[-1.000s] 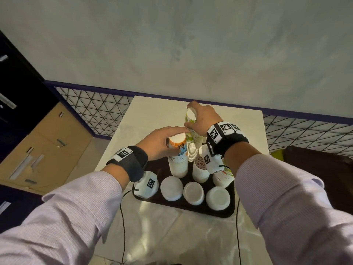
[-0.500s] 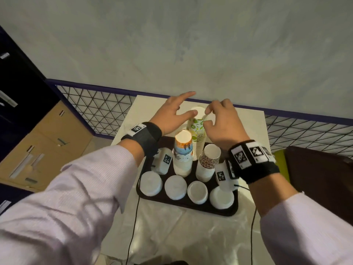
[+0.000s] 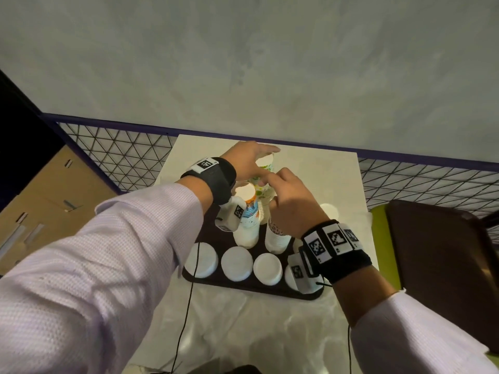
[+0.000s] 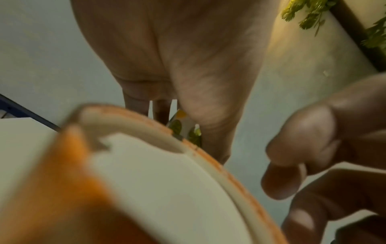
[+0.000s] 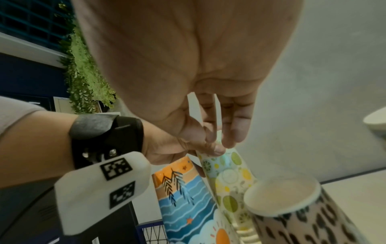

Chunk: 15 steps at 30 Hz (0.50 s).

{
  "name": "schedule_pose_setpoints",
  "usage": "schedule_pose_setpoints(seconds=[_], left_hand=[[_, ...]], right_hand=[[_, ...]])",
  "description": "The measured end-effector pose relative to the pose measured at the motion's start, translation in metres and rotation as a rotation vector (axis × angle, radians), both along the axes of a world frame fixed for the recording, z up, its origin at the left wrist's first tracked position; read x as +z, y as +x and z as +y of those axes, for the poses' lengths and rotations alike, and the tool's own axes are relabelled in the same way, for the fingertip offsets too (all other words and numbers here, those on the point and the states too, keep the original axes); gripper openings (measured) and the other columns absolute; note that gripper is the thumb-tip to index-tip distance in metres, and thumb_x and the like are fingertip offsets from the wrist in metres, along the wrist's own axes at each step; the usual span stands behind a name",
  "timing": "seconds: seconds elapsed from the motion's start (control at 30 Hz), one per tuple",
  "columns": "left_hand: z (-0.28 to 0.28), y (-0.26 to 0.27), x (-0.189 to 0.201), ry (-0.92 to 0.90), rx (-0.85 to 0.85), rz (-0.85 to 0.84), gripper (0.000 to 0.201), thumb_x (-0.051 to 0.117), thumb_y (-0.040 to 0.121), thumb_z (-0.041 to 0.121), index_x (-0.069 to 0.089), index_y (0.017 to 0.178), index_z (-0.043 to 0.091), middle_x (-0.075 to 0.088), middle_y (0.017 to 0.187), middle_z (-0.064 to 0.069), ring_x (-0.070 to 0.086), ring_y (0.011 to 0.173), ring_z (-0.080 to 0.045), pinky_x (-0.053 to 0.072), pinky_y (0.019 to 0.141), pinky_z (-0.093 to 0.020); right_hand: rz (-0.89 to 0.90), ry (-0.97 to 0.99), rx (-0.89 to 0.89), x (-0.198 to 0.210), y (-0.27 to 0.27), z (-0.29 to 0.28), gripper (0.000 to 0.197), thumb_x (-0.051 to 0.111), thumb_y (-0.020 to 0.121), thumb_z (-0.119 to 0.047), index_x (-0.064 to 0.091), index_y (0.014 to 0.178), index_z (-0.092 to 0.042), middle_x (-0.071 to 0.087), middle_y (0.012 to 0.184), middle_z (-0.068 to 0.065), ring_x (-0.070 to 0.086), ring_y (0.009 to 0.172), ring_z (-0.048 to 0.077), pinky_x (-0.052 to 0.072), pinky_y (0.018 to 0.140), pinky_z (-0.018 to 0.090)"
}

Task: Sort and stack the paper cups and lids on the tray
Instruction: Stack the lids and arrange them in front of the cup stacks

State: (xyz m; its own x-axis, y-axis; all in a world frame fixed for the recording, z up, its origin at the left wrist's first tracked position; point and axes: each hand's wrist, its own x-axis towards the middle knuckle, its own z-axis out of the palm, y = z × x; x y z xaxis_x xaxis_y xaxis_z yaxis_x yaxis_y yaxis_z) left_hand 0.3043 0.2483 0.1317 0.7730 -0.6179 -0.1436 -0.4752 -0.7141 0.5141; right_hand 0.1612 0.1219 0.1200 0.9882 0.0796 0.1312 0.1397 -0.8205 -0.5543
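Both hands meet at the top of the tall stack of fruit-print cups (image 3: 263, 184), which stands at the back of the dark tray (image 3: 216, 236). The left hand (image 3: 244, 160) lies over the top cup, fingers fairly straight, thumb against its side. The right hand (image 3: 290, 201) pinches the top cup's rim with curled fingertips (image 5: 230, 138). Beside it stand a beach-print stack (image 3: 247, 211) and a leopard-print stack (image 3: 278, 233). Four white lids (image 3: 236, 263) line the tray's front edge
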Motion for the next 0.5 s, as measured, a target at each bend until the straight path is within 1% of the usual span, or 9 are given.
schedule_pose_setpoints(seconds=[0.03, 0.1, 0.17, 0.27, 0.33, 0.4, 0.5], left_hand=[[0.003, 0.000, 0.001, 0.024, -0.001, -0.025, 0.073, 0.077, 0.092, 0.026, 0.043, 0.157, 0.032, 0.052, 0.155, -0.005, 0.048, 0.141, -0.022, 0.033, 0.103, -0.023], [0.012, 0.001, 0.003, 0.054, 0.008, -0.054, 0.072, 0.075, 0.094, 0.030, 0.041, 0.158, 0.033, 0.052, 0.155, -0.006, 0.049, 0.140, -0.023, 0.034, 0.104, -0.025], [0.022, 0.003, 0.002, 0.067, 0.036, -0.066, 0.072, 0.074, 0.095, 0.031, 0.040, 0.158, 0.033, 0.051, 0.155, -0.005, 0.049, 0.140, -0.023, 0.032, 0.100, -0.023], [0.042, 0.005, 0.002, 0.085, 0.065, -0.053, 0.072, 0.075, 0.095, 0.031, 0.041, 0.158, 0.033, 0.054, 0.151, -0.007, 0.050, 0.137, -0.024, 0.031, 0.098, -0.023], [0.057, 0.005, 0.002, 0.112, 0.079, -0.055, 0.072, 0.075, 0.095, 0.034, 0.041, 0.158, 0.034, 0.056, 0.146, -0.009, 0.052, 0.133, -0.026, 0.035, 0.100, -0.026], [0.070, 0.005, 0.003, 0.139, 0.093, -0.068, 0.071, 0.073, 0.095, 0.037, 0.040, 0.158, 0.035, 0.057, 0.144, -0.010, 0.053, 0.130, -0.027, 0.038, 0.101, -0.030], [0.086, 0.003, 0.005, 0.152, 0.098, -0.060, 0.071, 0.073, 0.095, 0.036, 0.040, 0.158, 0.034, 0.056, 0.147, -0.010, 0.052, 0.132, -0.028, 0.038, 0.102, -0.030]], right_hand=[[0.005, -0.009, -0.003, 0.000, 0.002, -0.001, 0.046, 0.052, 0.081, 0.001, 0.061, 0.123, -0.015, 0.052, 0.106, 0.010, 0.052, 0.093, 0.028, 0.051, 0.079, 0.041], [0.001, -0.031, -0.003, -0.001, 0.004, -0.001, 0.045, 0.054, 0.081, 0.003, 0.062, 0.123, -0.014, 0.053, 0.106, 0.011, 0.054, 0.093, 0.029, 0.051, 0.079, 0.041], [-0.006, -0.060, 0.000, -0.003, 0.005, 0.001, 0.046, 0.054, 0.082, 0.001, 0.061, 0.125, -0.014, 0.053, 0.108, 0.011, 0.054, 0.095, 0.029, 0.051, 0.080, 0.041], [0.034, -0.090, 0.006, 0.002, 0.010, 0.008, 0.053, 0.057, 0.085, -0.010, 0.053, 0.137, -0.020, 0.051, 0.118, 0.010, 0.051, 0.104, 0.028, 0.049, 0.087, 0.037], [0.111, -0.076, 0.023, 0.010, 0.014, 0.016, 0.059, 0.058, 0.086, -0.018, 0.045, 0.143, -0.025, 0.047, 0.127, 0.008, 0.045, 0.113, 0.027, 0.044, 0.091, 0.035], [0.162, -0.100, 0.059, 0.013, 0.017, 0.027, 0.067, 0.062, 0.086, -0.026, 0.037, 0.148, -0.029, 0.043, 0.134, 0.007, 0.041, 0.119, 0.027, 0.043, 0.094, 0.036], [0.193, -0.213, 0.120, 0.008, 0.022, 0.040, 0.083, 0.072, 0.080, -0.038, 0.029, 0.151, -0.034, 0.040, 0.138, 0.009, 0.041, 0.121, 0.031, 0.047, 0.095, 0.043]])
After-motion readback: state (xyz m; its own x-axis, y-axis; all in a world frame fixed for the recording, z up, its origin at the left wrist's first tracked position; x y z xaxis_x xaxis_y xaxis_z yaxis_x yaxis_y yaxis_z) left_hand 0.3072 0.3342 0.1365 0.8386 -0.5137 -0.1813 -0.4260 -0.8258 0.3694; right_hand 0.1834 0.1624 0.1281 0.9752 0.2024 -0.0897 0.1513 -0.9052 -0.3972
